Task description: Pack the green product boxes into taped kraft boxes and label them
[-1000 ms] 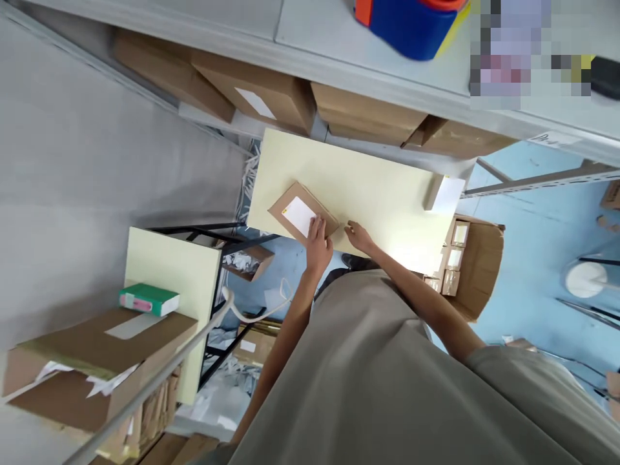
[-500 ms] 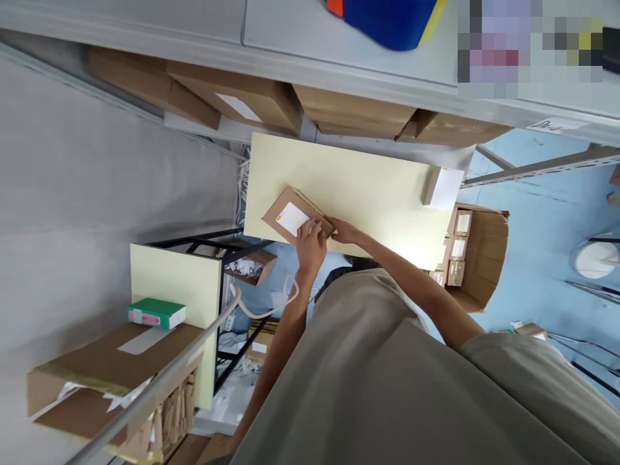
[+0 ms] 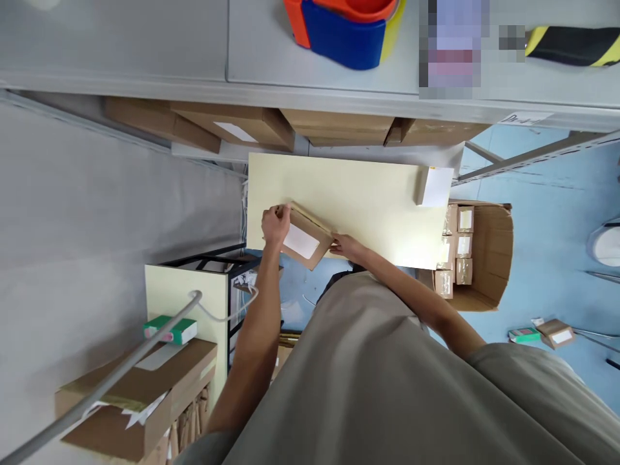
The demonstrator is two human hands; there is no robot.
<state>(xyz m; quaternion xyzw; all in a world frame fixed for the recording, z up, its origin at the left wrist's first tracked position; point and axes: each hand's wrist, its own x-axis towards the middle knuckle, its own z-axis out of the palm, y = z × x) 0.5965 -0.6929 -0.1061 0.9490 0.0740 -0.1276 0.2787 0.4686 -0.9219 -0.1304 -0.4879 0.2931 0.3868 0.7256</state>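
A small brown cardboard box [image 3: 309, 261] with a white label on its face is tilted over the near edge of the pale yellow tabletop [image 3: 368, 187]. My left hand [image 3: 276, 224] is closed on its upper left corner, fingers curled over the edge. At the opposite corner, on the right, my right hand [image 3: 347, 246] holds the box between thumb and fingers. A white box [image 3: 438, 187] lies at the tabletop's right end, apart from both hands.
A grey shelf [image 3: 184, 58] with a blue, orange and yellow item [image 3: 343, 35] overhangs the far side. Under it stand brown cartons [image 3: 339, 126]. To the right sits an open carton [image 3: 491, 252] of small boxes. A green box [image 3: 169, 329] and a grey pole [image 3: 101, 387] are at left.
My left hand has moved from the label to the box's upper left corner. The box has turned and tipped toward me. My right hand stays at its right corner.
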